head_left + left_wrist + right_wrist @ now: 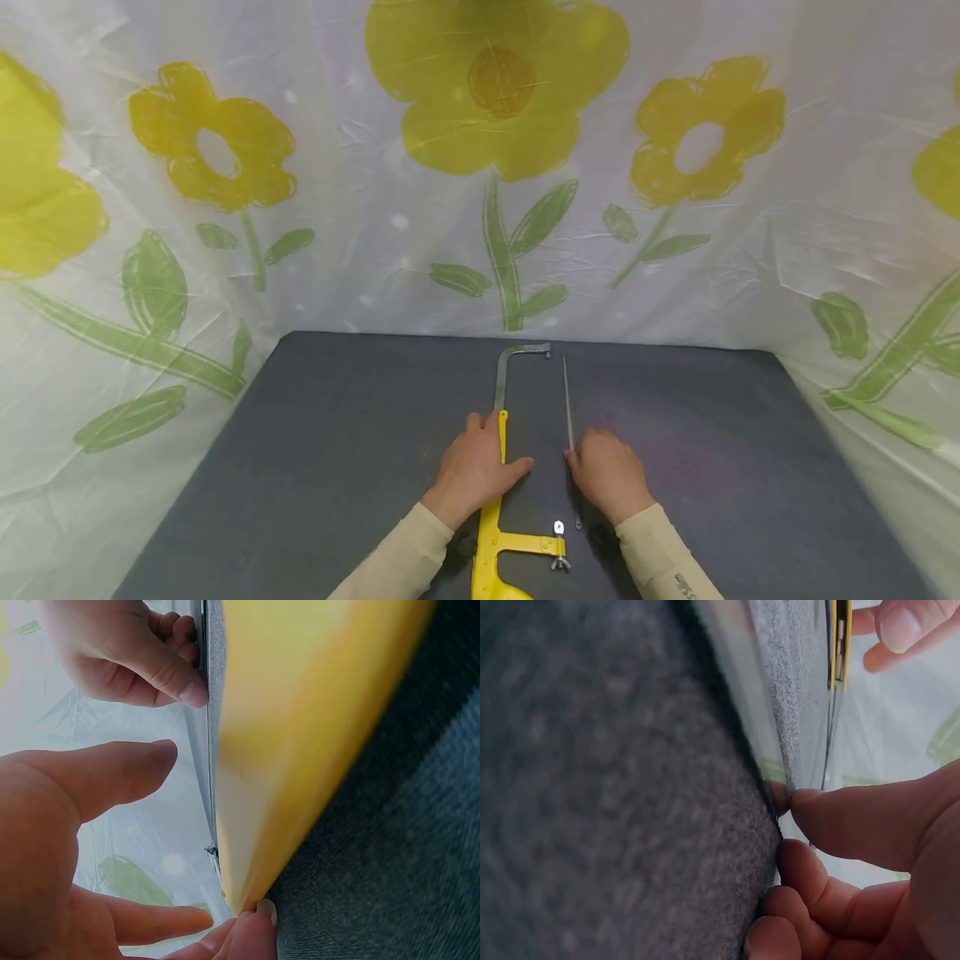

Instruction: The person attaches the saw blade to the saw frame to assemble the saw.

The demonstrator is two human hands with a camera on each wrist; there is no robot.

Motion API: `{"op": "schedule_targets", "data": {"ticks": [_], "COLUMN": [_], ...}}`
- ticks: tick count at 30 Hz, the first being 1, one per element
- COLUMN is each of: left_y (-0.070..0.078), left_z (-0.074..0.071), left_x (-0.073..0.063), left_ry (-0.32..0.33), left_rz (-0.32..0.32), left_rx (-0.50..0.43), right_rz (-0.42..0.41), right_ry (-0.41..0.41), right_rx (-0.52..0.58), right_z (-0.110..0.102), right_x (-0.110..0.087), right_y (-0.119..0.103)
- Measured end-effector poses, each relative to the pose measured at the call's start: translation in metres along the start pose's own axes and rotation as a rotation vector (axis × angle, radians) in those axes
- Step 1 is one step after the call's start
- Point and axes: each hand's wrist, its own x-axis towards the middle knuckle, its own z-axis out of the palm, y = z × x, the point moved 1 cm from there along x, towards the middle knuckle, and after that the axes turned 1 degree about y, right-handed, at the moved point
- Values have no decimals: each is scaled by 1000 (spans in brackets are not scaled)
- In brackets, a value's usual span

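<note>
A hacksaw frame [489,515], yellow with a silver front bow [501,375], lies flat on the dark table. My left hand [476,468] rests over its middle, thumb stretched out to the right. In the left wrist view, the fingertips [255,930] touch the edge of the yellow frame [300,727] and the thumb stays off it. To the right, a thin grey hacksaw blade [567,400] lies lengthwise, apart from the frame. My right hand [609,477] pinches its edge between thumb [855,817] and curled forefinger, seen in the right wrist view.
A wing nut [560,563] and a blade pin [558,527] sit on the frame's near yellow arm. The dark table [337,417] ends at a white curtain [337,250] printed with yellow flowers, which hangs behind and at both sides.
</note>
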Motion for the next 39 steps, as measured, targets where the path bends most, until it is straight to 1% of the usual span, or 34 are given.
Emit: {"op": "schedule_targets", "data": {"ticks": [12, 28, 34, 39], "left_y": [0, 1, 2, 3], "left_z": [1, 1, 1, 1], "left_x": [1, 0, 0, -1], "left_ry": [-4, 6, 6, 9], "left_rz": [-18, -4, -11, -21], "left_rx": [9, 15, 11, 20], "right_rz": [73, 141, 137, 121], "right_ry": [-27, -52, -62, -40], "right_rx": [9, 55, 67, 81], "right_z": [-1, -2, -2, -2], "right_x": [-1, -2, -1, -1], "right_y": [0, -2, -3, -3]}}
